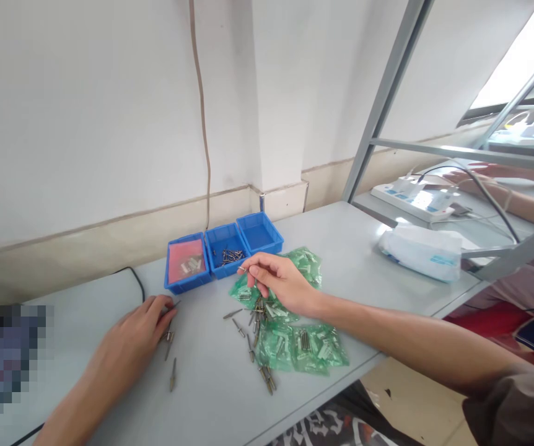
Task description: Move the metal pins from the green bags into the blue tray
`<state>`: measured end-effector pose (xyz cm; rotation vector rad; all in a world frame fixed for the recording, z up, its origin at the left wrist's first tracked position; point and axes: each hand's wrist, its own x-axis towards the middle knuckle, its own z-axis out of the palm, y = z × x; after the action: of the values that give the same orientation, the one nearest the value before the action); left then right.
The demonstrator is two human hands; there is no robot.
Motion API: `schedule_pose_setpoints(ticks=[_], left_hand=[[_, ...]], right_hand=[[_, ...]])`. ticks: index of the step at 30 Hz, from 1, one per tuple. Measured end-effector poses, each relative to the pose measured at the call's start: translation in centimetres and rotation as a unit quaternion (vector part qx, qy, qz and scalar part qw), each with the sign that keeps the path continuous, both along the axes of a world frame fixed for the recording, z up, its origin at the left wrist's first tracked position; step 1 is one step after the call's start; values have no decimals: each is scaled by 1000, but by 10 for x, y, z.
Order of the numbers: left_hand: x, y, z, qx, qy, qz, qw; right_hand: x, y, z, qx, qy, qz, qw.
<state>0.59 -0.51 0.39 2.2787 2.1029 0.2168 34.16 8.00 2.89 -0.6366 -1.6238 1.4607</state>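
My right hand (279, 279) is closed in a pinch at the front of the middle blue bin (223, 237); a small metal pin (243, 269) shows at its fingertips. To the left, my left hand (141, 328) rests low over the table with its fingers closed, and a thin metal pin (176, 304) sticks out from them. Beneath and beside those fingers lie more pins, one loose pin (173, 375) nearer me. Several pins with thicker ends, like blind rivets (267, 379), are scattered by green plastic bags (279, 344) that hold metal parts.
The left blue bin (174, 282) holds a pink sheet and a bag of small parts. Beside the middle bin stands the right blue bin (260, 232). A white packet (420, 251), a power strip (411, 198) and a grey metal frame (378, 105) are on the right, with another person's arms behind.
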Motion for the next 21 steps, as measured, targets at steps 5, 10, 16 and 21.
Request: schedule_pose_setpoints(ticks=[5, 10, 16, 21], left_hand=[[2, -1, 0, -11, -22, -6, 1000], [3, 0, 1, -8, -28, -2, 1000], [6, 0, 3, -23, -17, 2, 1000], [10, -1, 8, -25, -23, 17, 999]], right_hand=[[0, 1, -1, -5, -1, -2, 1000], [0, 1, -1, -4, -4, -8, 1000], [2, 0, 0, 30, -25, -16, 999], [6, -7, 5, 204, -114, -101, 967]])
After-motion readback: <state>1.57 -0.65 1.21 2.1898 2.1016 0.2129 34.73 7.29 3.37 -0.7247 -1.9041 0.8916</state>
